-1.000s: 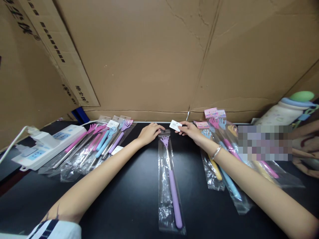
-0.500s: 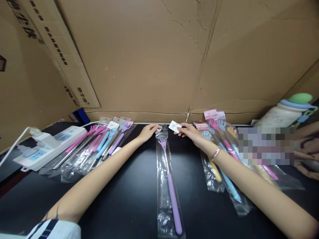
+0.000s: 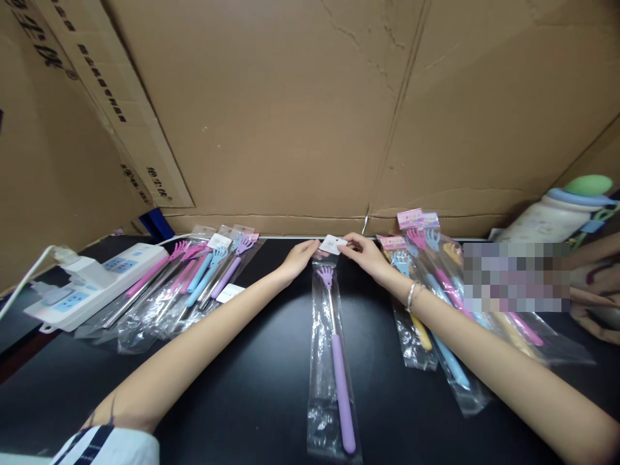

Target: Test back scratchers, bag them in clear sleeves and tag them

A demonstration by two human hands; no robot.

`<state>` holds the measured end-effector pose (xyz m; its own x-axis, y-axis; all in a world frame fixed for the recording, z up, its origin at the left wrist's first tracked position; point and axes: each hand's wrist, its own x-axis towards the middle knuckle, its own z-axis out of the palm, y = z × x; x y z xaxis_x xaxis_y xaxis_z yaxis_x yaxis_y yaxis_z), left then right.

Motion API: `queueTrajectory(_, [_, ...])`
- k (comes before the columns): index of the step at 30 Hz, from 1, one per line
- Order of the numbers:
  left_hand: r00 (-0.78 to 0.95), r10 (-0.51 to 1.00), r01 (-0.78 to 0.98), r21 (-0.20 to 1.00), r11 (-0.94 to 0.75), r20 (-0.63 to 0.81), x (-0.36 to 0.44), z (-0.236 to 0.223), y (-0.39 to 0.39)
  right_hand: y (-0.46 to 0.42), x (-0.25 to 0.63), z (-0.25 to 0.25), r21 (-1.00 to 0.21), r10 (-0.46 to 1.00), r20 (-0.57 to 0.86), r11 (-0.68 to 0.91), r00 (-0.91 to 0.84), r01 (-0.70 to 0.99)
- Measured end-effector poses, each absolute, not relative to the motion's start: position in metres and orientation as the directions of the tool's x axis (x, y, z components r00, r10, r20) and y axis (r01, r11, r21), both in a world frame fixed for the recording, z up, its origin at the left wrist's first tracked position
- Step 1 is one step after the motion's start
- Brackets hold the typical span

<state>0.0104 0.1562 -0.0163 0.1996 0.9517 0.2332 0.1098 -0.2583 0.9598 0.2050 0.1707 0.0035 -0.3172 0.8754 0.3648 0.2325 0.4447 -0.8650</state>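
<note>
A purple back scratcher (image 3: 343, 387) lies in a clear plastic bag (image 3: 320, 361) in front of me, its claw end pointing away. My left hand (image 3: 299, 259) is closed at the top left corner of this bag, fingertips pinching its edge. Between thumb and fingers, my right hand (image 3: 364, 255) grips a small white card (image 3: 332, 244). The card lies over the bag's top end, its left edge close to my left fingertips. Whether the left fingers also touch the card, I cannot tell.
Bagged back scratchers in several colours (image 3: 213, 274) lie at the left beside a white power strip (image 3: 97, 284). More bagged ones (image 3: 448, 290) with pink header cards lie at the right. A bottle (image 3: 547, 216) and another person's hand (image 3: 593, 303) are at far right. Cardboard (image 3: 290, 116) stands behind.
The white card in my right hand has moved left onto the bag's top end. My left hand and the bag's top have shifted slightly right.
</note>
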Motion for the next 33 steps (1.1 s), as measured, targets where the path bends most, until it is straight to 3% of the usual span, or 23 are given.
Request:
queueTrajectory(21, [0.213,0.917,0.115,0.923,-0.366,0.337,0.02,-0.019,0.141,0.173,0.208,0.001,-0.785,0.837,0.479,0.543,-0.264,0.296])
queueTrajectory(33, [0.186,0.912,0.174,0.902,-0.396,0.365,0.021,-0.019,0.137,0.174,0.206,-0.003,-0.784,0.832,0.454,0.543,-0.319,0.301])
